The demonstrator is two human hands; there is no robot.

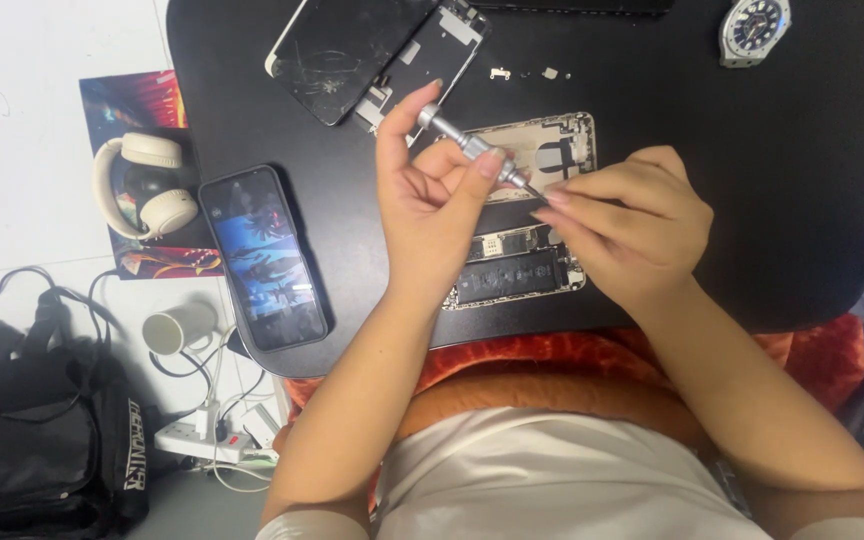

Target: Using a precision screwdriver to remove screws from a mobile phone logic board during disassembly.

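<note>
L hand (430, 205) is closed on a grey metal screwdriver (472, 148), thumb and fingers wrapped round the shaft, index fingertip on the cap end; tool lies tilted, tip pointing down-right. R hand (632, 225) has fingers pinched together right at the screwdriver tip; can't tell if sth tiny is held between them. Both hands hover over an opened phone body (522, 215), back shell w/ battery and boards exposed, lying near the middle of the black table (752, 200), closer to its near edge. Detached cracked screen assembly (372, 55) sits at the far edge, just beside the opened body. Few small loose parts (527, 73) lie near the far edge. Wristwatch (754, 28) at far right corner. Second phone (263, 257), screen lit, near the left edge. Off the table, on the floor to the left: white headphones (142, 185), white mug (174, 328), power strip (207, 440), black bag (42, 440).
</note>
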